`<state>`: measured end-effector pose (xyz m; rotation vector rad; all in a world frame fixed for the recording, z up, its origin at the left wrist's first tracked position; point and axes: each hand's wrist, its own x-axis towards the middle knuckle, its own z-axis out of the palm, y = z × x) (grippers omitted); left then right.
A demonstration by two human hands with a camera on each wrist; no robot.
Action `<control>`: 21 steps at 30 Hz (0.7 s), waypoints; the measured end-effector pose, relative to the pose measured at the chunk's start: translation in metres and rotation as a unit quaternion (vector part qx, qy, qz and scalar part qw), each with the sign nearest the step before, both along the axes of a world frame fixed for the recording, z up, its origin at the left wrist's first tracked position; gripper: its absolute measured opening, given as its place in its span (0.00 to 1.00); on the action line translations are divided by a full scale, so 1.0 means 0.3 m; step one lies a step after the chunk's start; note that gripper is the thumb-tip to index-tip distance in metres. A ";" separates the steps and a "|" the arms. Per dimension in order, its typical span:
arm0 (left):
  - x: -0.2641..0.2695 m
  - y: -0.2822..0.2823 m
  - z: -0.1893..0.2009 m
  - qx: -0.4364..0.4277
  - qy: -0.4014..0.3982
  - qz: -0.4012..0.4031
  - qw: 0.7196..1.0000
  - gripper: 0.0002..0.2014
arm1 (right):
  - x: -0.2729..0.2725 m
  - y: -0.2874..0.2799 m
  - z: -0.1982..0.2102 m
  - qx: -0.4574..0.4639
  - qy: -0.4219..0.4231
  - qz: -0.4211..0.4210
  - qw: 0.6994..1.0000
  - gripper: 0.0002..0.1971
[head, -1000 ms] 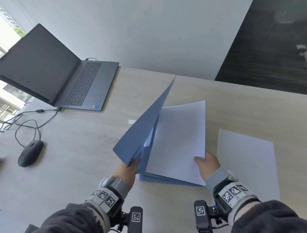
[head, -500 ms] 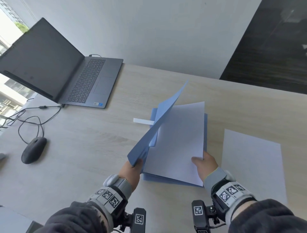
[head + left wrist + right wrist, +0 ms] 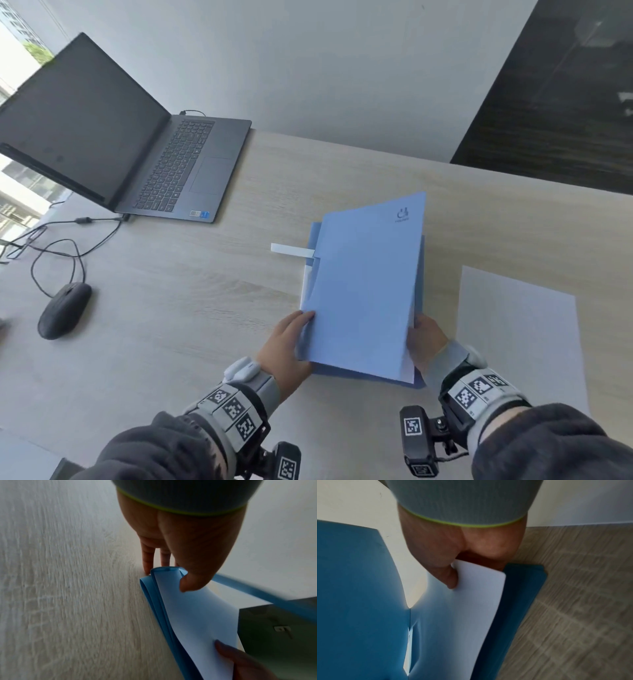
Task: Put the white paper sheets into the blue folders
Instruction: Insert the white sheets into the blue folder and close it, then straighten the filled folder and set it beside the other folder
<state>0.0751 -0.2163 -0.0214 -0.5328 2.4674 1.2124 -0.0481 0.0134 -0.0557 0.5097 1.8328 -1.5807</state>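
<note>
A blue folder (image 3: pixel 366 281) lies on a stack of blue folders (image 3: pixel 419 382) mid-table, its cover lowered almost flat over a white sheet (image 3: pixel 407 371). My left hand (image 3: pixel 303 325) pinches the folder's near-left corner by the spine (image 3: pixel 154 577), thumb on top. My right hand (image 3: pixel 418 329) pinches the sheet's near-right corner (image 3: pixel 479 582), thumb on the paper, under the cover's (image 3: pixel 359 588) edge. A second white sheet (image 3: pixel 517 329) lies flat on the table to the right. A white strip (image 3: pixel 291 249) sticks out left of the stack.
An open dark laptop (image 3: pixel 154 161) stands at the back left. A black mouse (image 3: pixel 65 310) and its cables (image 3: pixel 58 246) lie at the left. The wooden table (image 3: pixel 171 342) meets a grey wall behind.
The folder's cover, held upright a second ago, has swung down to the right over the white sheet. Both hands stay at the folder's near corners.
</note>
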 end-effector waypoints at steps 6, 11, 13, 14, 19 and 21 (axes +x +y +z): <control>-0.001 0.011 -0.010 -0.020 -0.051 -0.025 0.998 0.36 | -0.076 0.009 -0.086 -0.171 -0.123 -0.086 0.974 0.36; -0.063 -0.003 -0.017 0.053 0.008 0.155 0.987 0.16 | -0.068 0.005 -0.109 -0.348 -0.026 0.009 0.937 0.19; -0.081 -0.005 -0.021 0.079 -0.035 0.200 0.976 0.18 | -0.068 0.018 -0.138 -0.372 0.017 0.008 0.928 0.04; -0.087 -0.007 -0.024 0.093 -0.064 0.206 0.972 0.18 | -0.086 0.001 -0.169 -0.356 -0.047 0.011 0.933 0.10; -0.089 -0.036 -0.075 0.163 -0.124 0.233 0.951 0.18 | -0.044 -0.002 -0.030 -0.191 -0.093 -0.018 0.977 0.23; -0.083 -0.052 -0.098 0.169 -0.128 0.249 0.945 0.17 | -0.035 0.004 0.007 -0.115 -0.102 -0.055 0.987 0.25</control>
